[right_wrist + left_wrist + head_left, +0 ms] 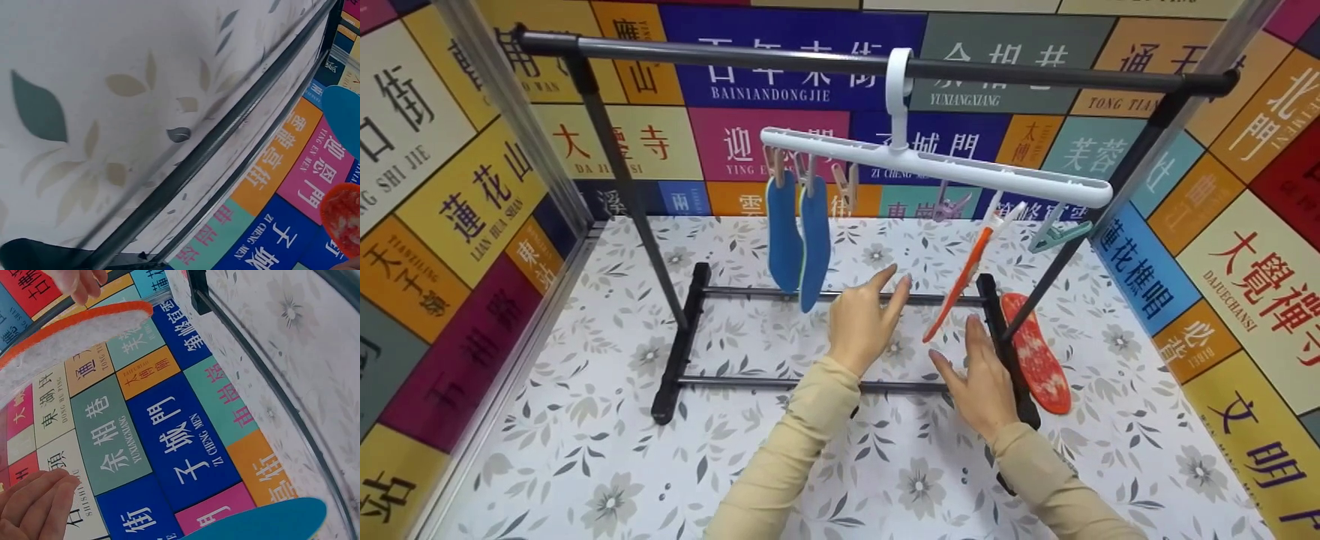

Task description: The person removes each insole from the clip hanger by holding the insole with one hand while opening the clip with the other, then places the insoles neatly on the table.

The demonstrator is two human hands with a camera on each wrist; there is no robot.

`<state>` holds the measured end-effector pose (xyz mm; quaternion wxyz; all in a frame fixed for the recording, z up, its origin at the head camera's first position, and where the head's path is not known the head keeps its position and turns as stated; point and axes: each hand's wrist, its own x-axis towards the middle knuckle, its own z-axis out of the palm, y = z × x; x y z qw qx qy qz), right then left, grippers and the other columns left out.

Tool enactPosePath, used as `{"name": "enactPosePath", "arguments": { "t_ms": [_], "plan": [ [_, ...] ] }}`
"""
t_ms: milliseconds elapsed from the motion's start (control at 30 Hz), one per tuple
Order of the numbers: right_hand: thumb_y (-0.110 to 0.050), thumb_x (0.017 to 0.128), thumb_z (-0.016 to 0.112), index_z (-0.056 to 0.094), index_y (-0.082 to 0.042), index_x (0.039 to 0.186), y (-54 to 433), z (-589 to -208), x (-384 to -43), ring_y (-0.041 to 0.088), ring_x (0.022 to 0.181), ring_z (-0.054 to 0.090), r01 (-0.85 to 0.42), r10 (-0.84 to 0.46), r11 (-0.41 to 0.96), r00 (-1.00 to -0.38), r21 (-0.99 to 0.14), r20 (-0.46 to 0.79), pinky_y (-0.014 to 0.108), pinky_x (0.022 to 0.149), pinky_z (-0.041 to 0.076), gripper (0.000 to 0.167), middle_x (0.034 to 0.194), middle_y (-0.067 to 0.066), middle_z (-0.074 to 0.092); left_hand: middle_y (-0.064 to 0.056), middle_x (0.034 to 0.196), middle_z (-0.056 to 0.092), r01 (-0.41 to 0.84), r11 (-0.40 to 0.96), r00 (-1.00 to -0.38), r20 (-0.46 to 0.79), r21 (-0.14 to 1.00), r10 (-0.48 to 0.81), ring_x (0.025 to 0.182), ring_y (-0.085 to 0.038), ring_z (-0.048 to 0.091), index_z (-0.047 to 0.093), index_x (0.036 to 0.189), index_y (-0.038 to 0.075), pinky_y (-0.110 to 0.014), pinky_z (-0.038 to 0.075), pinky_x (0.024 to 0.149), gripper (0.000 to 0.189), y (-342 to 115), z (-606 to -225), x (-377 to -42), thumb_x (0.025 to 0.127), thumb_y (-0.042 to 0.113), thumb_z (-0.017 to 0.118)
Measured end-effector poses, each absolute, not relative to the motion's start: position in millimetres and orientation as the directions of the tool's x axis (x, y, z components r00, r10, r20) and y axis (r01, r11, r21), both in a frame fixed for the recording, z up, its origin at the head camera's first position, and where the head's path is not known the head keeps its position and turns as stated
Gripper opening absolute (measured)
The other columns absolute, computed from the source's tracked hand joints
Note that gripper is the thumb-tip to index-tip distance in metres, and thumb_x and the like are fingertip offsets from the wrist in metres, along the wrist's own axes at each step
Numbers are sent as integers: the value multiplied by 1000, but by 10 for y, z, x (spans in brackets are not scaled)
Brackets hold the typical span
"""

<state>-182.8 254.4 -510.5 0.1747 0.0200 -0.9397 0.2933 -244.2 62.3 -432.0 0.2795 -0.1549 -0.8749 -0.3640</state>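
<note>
An orange-edged insole [962, 281] hangs from a white clothespin [1009, 214] on the white hanger [982, 174]. My left hand [859, 326] is in the air to its left, holding nothing, its fingers extended. Just right of the insole's lower end is my right hand [984, 379], fingers spread and apart from it. Two blue insoles [814, 244] hang at the hanger's left end from pinkish clothespins [778, 166]. On the tabletop, to the right of the rack's foot, lies a red-and-white mottled insole [1039, 360]. The left wrist view shows the hanging insole's whitish face [73, 340].
A dark metal rack [697, 52] carries the hanger on its top bar. Lower bars [750, 383] run near the tabletop. Loose beige [847, 187], purple [951, 206] and green [1059, 236] clothespins dangle from the hanger. Colourful lettered walls [435, 352] enclose the flowered tabletop [607, 480].
</note>
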Motion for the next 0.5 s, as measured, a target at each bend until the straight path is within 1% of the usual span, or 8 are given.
{"name": "enactPosePath", "arguments": {
  "t_ms": [133, 233, 367, 500],
  "plan": [
    [-48, 91, 67, 24, -2, 155, 2510, -5071, -1854, 43, 140, 38, -164, 61, 828, -925, -537, 376, 59, 107, 38, 91, 155, 25, 34, -1, 45, 54, 500, 677, -786, 611, 540, 93, 35, -7, 31, 71, 121, 9, -29, 38, 41, 41, 646, -4227, -2472, 101, 41, 53],
    [-50, 88, 70, 23, -1, 155, 2490, -5056, -1875, 46, 137, 40, -159, 72, 832, -919, -532, 387, 61, 105, 40, 95, 153, 29, 36, -3, 46, 56, 518, 659, -780, 617, 545, 102, 34, -6, 30, 71, 121, 9, -28, 36, 40, 41, 660, -4151, -2488, 101, 40, 54],
    [-54, 85, 71, 23, 1, 155, 2453, -5033, -1918, 49, 133, 43, -147, 89, 831, -917, -537, 389, 62, 102, 42, 101, 154, 29, 33, -5, 52, 61, 522, 649, -778, 620, 553, 98, 37, -10, 41, 71, 121, 9, -30, 45, 46, 40, 670, -4051, -2497, 101, 39, 54],
    [-53, 83, 74, 26, 2, 153, 2419, -5009, -1978, 50, 128, 48, -158, 102, 831, -899, -534, 425, 61, 97, 46, 101, 154, 29, 33, -6, 54, 63, 531, 650, -774, 624, 544, 110, 41, -17, 52, 71, 121, 9, -33, 51, 52, 41, 687, -3961, -2490, 101, 40, 54]
  ]
}}
